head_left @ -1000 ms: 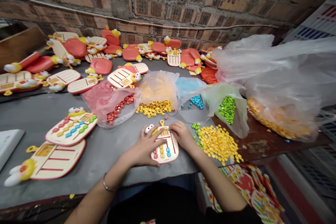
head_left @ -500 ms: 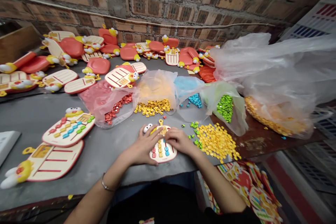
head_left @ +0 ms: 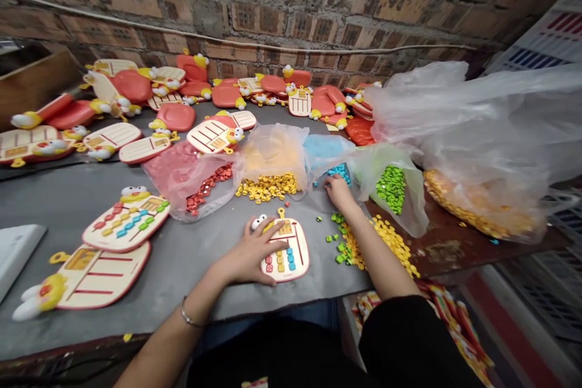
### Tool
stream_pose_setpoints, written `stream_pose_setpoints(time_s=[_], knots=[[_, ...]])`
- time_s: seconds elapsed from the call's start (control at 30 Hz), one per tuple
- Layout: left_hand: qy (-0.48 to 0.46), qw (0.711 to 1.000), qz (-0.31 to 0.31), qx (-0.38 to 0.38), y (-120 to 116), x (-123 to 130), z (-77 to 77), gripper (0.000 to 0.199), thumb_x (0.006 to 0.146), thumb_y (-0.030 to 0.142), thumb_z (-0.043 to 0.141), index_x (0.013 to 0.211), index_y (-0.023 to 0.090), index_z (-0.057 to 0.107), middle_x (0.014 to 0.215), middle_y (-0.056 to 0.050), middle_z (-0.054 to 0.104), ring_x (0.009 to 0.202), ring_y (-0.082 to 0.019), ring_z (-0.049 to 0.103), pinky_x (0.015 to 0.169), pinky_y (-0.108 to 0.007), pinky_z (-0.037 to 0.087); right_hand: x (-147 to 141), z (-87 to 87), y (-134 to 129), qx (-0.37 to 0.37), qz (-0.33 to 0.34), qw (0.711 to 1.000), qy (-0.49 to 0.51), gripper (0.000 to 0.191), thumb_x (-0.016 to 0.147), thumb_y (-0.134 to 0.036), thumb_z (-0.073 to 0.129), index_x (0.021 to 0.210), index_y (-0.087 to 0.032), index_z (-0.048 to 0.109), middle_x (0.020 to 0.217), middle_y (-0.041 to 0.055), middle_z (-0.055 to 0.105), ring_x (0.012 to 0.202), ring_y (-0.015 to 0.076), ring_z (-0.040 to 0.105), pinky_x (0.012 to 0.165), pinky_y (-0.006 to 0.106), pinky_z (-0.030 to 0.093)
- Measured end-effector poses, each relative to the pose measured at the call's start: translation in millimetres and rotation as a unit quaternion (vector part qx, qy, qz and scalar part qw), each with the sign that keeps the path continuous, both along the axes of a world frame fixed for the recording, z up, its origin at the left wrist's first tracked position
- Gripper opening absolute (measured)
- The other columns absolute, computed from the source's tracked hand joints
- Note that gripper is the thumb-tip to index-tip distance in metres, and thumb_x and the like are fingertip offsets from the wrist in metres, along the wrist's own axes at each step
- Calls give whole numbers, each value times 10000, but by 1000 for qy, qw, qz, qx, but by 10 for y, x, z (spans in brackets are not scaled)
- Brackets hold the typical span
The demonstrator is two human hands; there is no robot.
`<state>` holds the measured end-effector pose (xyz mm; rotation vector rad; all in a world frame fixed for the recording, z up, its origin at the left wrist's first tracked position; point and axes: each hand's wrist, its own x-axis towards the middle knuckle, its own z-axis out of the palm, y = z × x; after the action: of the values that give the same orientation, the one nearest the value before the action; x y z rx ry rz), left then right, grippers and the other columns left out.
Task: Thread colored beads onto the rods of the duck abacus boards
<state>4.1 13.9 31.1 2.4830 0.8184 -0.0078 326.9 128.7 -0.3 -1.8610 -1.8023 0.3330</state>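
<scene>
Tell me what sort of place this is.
This looks like a small toy-assembly workshop. Duck-headed toy bead boards lie in numbers across a grey workbench, coloured beads sit sorted by colour in open plastic bags, and the wall behind is bare brick.

Person wears a black top (head_left: 273, 357) w/ a wide short sleeve (head_left: 400, 330), which ends near the R elbow. Blue jeans (head_left: 291, 313) show just under it, at near side. The L hand (head_left: 250, 251) and R hand (head_left: 339, 191) are bare, forearms also. On L wrist sits a thin silver bracelet (head_left: 188, 319).
</scene>
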Motion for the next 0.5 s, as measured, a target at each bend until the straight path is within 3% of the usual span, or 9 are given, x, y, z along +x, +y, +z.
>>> stream_pose_setpoints(time_s=[0.1,0.2,0.37,0.5], knots=[[-8,1000,0,-2,6,-5,3,722,698,602,743,1325,308,541,1606,-94,169,1448,-416,116,1110,-653,-10,-35,-29,-137,20,8,999,39,77,749,-118,609,729,-154,674,861,79,583,792,221,591,774,390,532],[-8,1000,-2,-4,6,-4,1,746,680,589,764,1331,305,536,1607,-102,160,1448,-422,111,1104,-662,-13,-152,3,-486,75,44,986,140,131,819,-263,603,855,-180,699,934,89,592,885,236,604,693,352,559],[-16,1000,2,-1,-3,0,-28,754,656,559,791,1321,308,538,1610,-95,152,1450,-415,106,1113,-646,-33,-594,161,-1049,74,170,963,198,154,900,-237,548,967,-219,685,1042,90,604,985,226,607,808,370,553],[-13,1000,-1,5,-3,2,-27,743,663,557,787,1317,304,541,1611,-92,144,1451,-406,104,1115,-641,-45,-831,158,-1130,76,225,956,172,85,893,-218,583,935,-210,657,1055,84,584,1027,220,594,901,386,518]])
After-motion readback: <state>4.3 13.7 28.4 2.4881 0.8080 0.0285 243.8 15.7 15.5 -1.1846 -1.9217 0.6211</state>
